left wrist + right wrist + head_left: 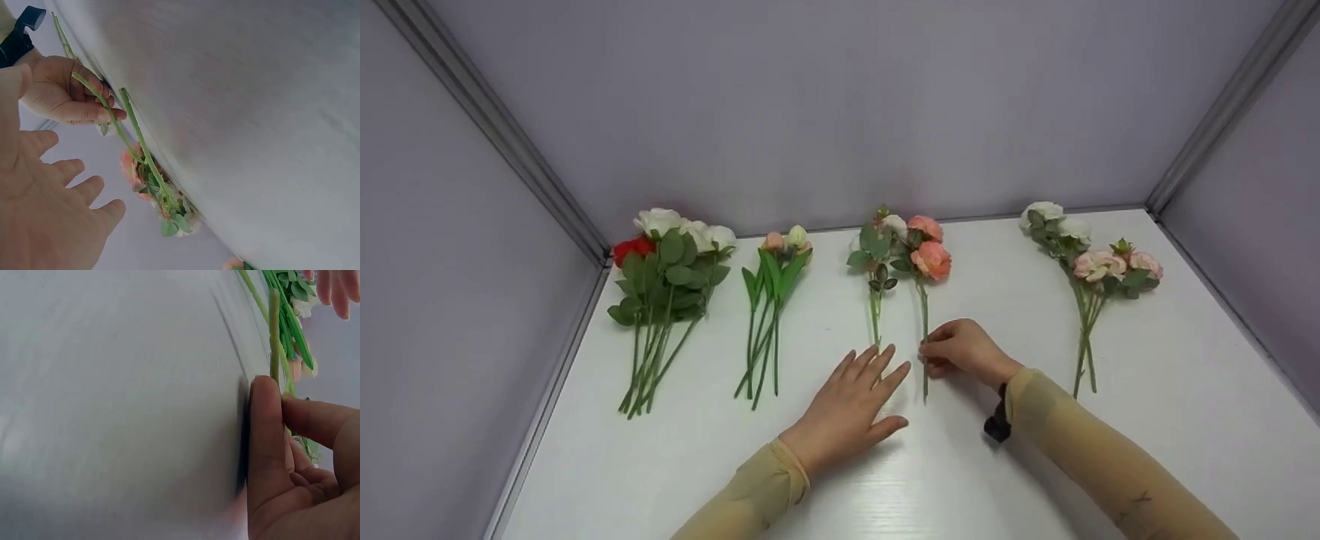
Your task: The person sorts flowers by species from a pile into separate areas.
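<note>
In the head view my right hand (967, 351) pinches the stem of a coral flower (932, 260) between thumb and fingers, low on the stem. The right wrist view shows the same green stem (274, 337) passing between the thumb and index finger. My left hand (847, 409) is spread with straight fingers, its fingertips over the lower stem of a white flower (895, 225) with green leaves, just left of the coral one. The left wrist view shows that hand (56, 197) apart from the two stems.
On the white table (945, 480), a bunch of white roses (658, 222) with a red rose (633, 250) lies far left. Tulips (797, 238) lie beside it. At the right is a bunch of white and pink flowers (1100, 265). Grey walls (840, 112) enclose the back and sides.
</note>
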Demonstrator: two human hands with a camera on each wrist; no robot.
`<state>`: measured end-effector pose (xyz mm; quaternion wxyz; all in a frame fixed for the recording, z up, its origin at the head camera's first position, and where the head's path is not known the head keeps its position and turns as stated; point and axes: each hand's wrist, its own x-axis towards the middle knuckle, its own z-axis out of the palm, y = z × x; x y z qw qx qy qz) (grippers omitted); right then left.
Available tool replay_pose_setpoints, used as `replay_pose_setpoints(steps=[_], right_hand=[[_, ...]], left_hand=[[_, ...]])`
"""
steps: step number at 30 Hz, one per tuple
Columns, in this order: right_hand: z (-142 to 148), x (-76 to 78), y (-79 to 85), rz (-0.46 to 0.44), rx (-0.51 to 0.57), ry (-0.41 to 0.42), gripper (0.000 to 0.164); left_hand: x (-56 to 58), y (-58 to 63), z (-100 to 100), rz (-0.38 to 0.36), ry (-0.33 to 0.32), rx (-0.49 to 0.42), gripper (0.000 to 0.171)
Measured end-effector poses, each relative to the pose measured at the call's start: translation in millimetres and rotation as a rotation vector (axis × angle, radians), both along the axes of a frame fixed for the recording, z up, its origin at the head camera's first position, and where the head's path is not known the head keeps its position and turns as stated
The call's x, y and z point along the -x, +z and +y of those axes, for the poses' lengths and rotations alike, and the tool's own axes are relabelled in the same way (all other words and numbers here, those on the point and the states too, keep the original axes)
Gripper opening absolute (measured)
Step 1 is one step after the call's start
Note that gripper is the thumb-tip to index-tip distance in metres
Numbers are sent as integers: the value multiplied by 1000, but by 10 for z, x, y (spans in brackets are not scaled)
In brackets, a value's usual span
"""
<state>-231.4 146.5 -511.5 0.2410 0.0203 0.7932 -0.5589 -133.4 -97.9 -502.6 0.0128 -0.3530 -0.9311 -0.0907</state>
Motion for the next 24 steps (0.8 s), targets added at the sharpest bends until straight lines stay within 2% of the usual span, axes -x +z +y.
replay_pose_setpoints(steps=[6,10,15,18,20,21,24], right_hand=[[52,-34,59,100,-163,81,22],[257,7,123,158,-269,60,27],[910,152,292,267,-433,-22,37],[1437,200,397,327,-540,-121,44],[1762,200,430,325,-577,-196,52],[1893,193,437,294,-570,-234,55],[2168,167,417,148,-451,-292,65]], left_hand=[[-11,-26,45,8,-15,17,73],[-33,-25,115,19,-37,4,72],[-87,2,258,33,-86,5,73],[-133,14,373,30,-125,17,73],[-163,15,458,28,-152,26,74],[-178,15,501,25,-166,28,74],[-218,8,628,23,-207,33,74]])
